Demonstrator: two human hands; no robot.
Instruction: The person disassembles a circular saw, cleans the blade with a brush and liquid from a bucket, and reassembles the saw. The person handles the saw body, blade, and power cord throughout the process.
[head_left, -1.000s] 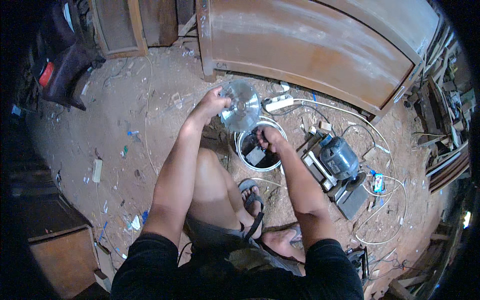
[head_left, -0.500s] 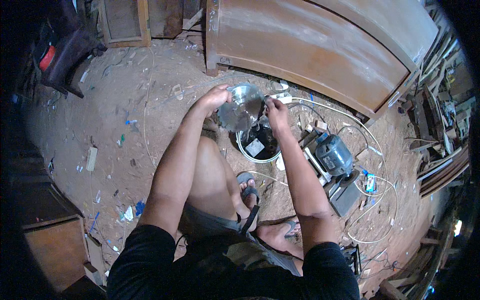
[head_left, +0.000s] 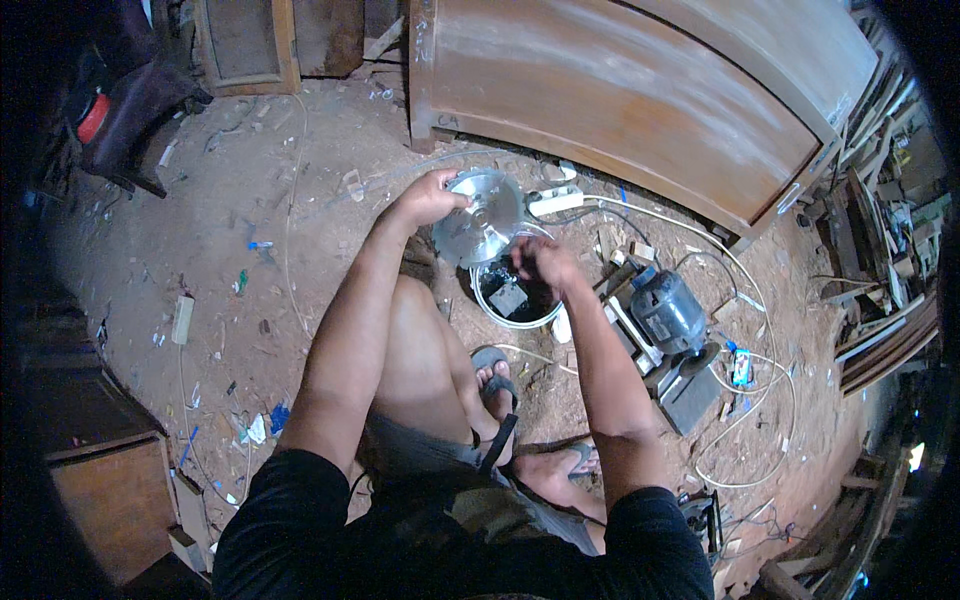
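Blade first: my left hand grips the round saw blade by its rim, fingers curled around the edge, just above the white bucket. My right hand hovers over that bucket, fingers bunched; I cannot tell what it holds. I'd keep my fingers clear of the teeth.

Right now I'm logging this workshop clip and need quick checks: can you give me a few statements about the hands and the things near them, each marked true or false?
1. The left hand holds a shiny circular saw blade by its edge. True.
2. The right hand is over a round white-rimmed tub. True.
3. The tub sits on a workbench. False: it sits on the dirt floor.
4. A blue-grey motor tool lies to the person's right. True.
5. The person wears boots. False: a sandal.
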